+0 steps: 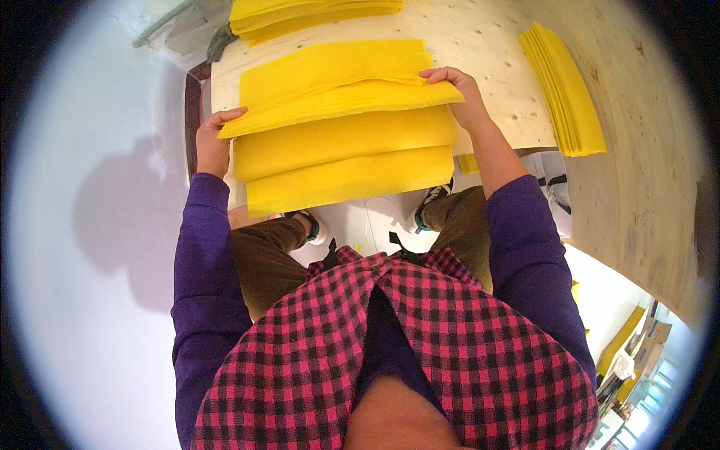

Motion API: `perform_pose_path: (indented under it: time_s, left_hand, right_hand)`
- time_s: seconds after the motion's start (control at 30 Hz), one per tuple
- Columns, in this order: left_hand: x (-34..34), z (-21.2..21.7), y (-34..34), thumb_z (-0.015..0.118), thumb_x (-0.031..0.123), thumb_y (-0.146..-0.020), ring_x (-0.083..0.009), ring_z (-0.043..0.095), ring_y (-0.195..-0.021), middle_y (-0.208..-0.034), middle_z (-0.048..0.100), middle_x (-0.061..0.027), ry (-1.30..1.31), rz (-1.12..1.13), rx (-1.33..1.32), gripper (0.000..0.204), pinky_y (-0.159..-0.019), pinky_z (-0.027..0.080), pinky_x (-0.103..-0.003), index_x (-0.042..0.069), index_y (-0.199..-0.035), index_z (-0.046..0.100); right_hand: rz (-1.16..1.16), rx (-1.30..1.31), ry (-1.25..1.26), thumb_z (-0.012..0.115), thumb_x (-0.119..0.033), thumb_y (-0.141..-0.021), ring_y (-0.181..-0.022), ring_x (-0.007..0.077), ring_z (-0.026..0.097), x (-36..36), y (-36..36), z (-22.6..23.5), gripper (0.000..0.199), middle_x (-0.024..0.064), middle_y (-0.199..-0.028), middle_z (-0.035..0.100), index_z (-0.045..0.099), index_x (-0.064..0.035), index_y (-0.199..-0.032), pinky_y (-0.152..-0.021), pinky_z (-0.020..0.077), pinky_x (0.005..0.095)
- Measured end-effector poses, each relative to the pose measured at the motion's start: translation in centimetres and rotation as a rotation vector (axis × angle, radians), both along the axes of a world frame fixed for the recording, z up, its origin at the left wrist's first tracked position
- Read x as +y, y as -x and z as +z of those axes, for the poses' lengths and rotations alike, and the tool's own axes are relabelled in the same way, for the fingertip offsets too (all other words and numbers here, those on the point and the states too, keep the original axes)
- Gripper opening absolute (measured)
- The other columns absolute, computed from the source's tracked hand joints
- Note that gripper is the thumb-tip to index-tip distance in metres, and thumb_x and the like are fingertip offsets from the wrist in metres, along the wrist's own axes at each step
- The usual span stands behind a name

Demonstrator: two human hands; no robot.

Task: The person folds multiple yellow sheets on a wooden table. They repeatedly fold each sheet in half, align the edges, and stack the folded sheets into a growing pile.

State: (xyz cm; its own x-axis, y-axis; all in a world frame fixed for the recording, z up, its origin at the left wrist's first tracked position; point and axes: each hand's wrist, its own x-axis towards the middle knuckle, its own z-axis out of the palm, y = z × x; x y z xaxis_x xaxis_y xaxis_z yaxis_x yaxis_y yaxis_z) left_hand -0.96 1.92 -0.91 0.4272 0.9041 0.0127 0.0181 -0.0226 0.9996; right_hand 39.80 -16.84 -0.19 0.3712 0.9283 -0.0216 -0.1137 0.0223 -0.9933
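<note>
Between my hands is a folded yellow fabric sheet [345,103], stretched level across its width. My left hand [215,139] pinches its left end, thumb and fingers pressed together. At its right end my right hand [463,94] grips the corner, with the fingers on top. Beneath and in front of it, more yellow sheets [345,176] lie in overlapping steps, and the lowest hangs past the table's near edge. Behind it another flat yellow sheet [337,64] lies on the pale wooden table [487,45]. How many layers are in my grip is hidden.
A thick stack of folded yellow sheets [315,16] sits at the far side of the table. Another yellow stack [562,90] lies along the right edge, by a curved wooden panel [637,150]. A white wall [97,300] stands close on my left. A dark grey object [220,43] is at the far left corner.
</note>
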Motion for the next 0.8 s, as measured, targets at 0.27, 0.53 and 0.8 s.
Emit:
perform_pose_path:
  time_s: [0.27,0.53,0.8]
  left_hand:
    - [0.3,-1.3,0.3,0.059,0.0,-0.082,-0.0188,0.061,-0.094,-0.106,0.064,-0.015,-0.038,-0.012,-0.038,0.01,-0.086,0.047,-0.028,-0.002,-0.09,0.063]
    - [0.3,-1.9,0.4,0.06,-0.001,-0.08,-0.0193,0.06,-0.095,-0.108,0.063,-0.0151,-0.03,-0.022,-0.061,0.009,-0.086,0.048,-0.029,-0.001,-0.089,0.063]
    - [0.0,-1.8,0.3,0.06,-0.001,-0.08,-0.02,0.06,-0.096,-0.109,0.062,-0.0155,-0.019,-0.021,-0.075,0.01,-0.086,0.048,-0.03,-0.002,-0.09,0.062]
  right_hand:
    - [0.045,0.255,0.017,0.052,-0.008,-0.087,-0.087,0.0168,0.061,-0.1,-1.9,1.1,0.013,0.0102,-0.097,0.064,0.059,-0.0032,-0.097,-0.078,0.0506,0.0291]
    - [-0.004,0.112,0.166,0.056,-0.026,-0.09,-0.087,0.0124,0.058,0.2,-1.0,2.2,0.023,0.0053,-0.096,0.063,0.059,-0.0059,-0.102,-0.077,0.0482,0.0269]
    - [0.028,-0.28,0.23,0.07,-0.025,-0.079,-0.089,0.0116,0.056,-0.3,-0.4,3.1,0.029,-0.0005,-0.094,0.063,0.062,-0.0117,-0.104,-0.079,0.0449,0.0287]
